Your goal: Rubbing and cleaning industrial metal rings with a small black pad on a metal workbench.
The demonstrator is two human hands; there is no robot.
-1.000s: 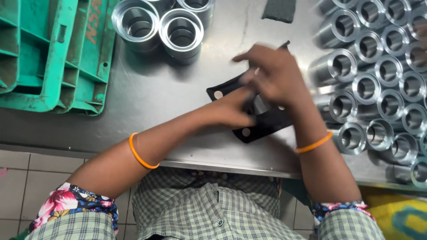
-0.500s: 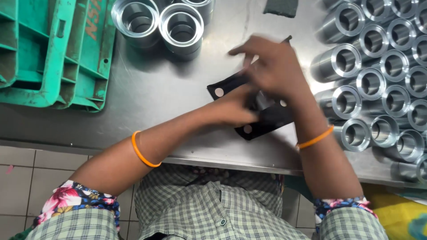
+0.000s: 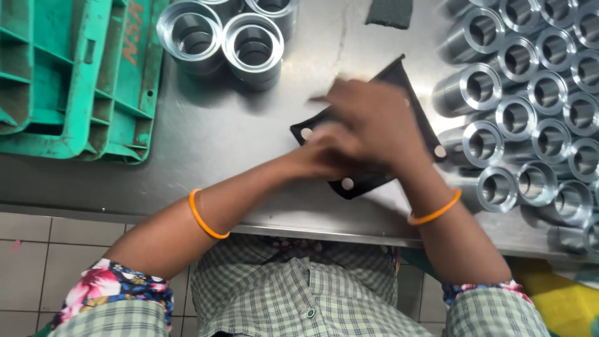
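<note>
Both hands are meeting over the flat black rubbery mat w/ pale round spots (image 3: 349, 182), lying on the brushed grey steel worktop (image 3: 249, 137). Right hand (image 3: 374, 122) is covering the mat's middle, fingers blurred w/ motion; left hand (image 3: 324, 156) is tucked under it, pressed against it. Whatever they're gripping between them is hidden, so can't tell if either is clamped on a part or just pressing the mat.

Judging by the pose, the step looks like rubbing or wiping something small on the mat. Any next move would call for a firm pinch & keeping the mat from sliding on the smooth steel.

To the right, shiny machined steel cylinder sleeves (image 3: 530, 118) are standing upright in tight rows, bores facing up, nearest ones just beside the mat. Two larger polished steel rings (image 3: 224, 43) are sitting touching at top centre. A dark grey abrasive-looking pad (image 3: 388, 12) is lying beyond. Scuffed green plastic crates (image 3: 68, 75) are stacked at far left.
</note>
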